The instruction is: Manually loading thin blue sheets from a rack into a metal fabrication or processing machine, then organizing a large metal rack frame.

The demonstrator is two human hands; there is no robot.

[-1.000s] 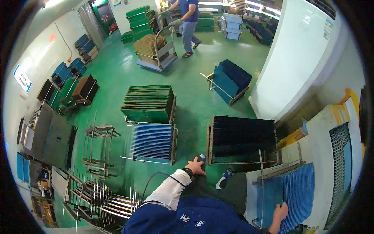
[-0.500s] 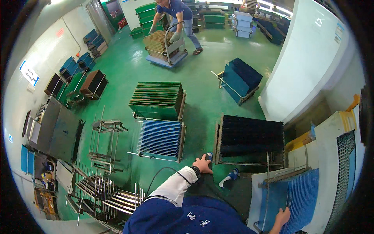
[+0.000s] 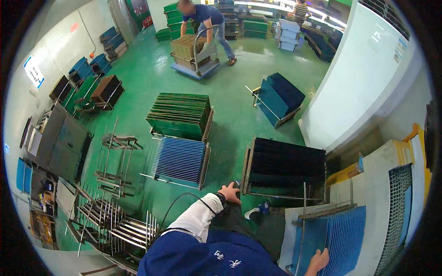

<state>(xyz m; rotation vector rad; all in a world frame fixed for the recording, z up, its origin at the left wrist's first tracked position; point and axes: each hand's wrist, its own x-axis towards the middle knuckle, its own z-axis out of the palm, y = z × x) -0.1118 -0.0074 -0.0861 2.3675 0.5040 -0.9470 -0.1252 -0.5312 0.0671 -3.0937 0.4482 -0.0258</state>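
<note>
My left hand (image 3: 230,193) rests on my dark trouser leg near the knee, fingers spread and holding nothing. At the lower right, my right hand (image 3: 318,260) is closed at the edge of a thin blue panel (image 3: 313,237), the foremost in a packed row. More blue panels (image 3: 346,234) stand upright and close together behind it in a metal rack (image 3: 303,216). That rack sits on a pale surface beside me. A dark cable runs from near my left wrist.
Ahead stand racks of green panels (image 3: 178,120), blue panels (image 3: 179,158) and dark panels (image 3: 287,165); another blue rack (image 3: 278,99) is farther off. Empty metal frames (image 3: 117,221) are at the left. A co-worker (image 3: 205,18) leans over a loaded trolley (image 3: 195,69). A white cabinet (image 3: 354,78) stands right.
My view has shifted slightly, so most nearby things sit farther left in the picture. Both hands keep about the same places on the leg and at the panels. The co-worker still bends over the trolley.
</note>
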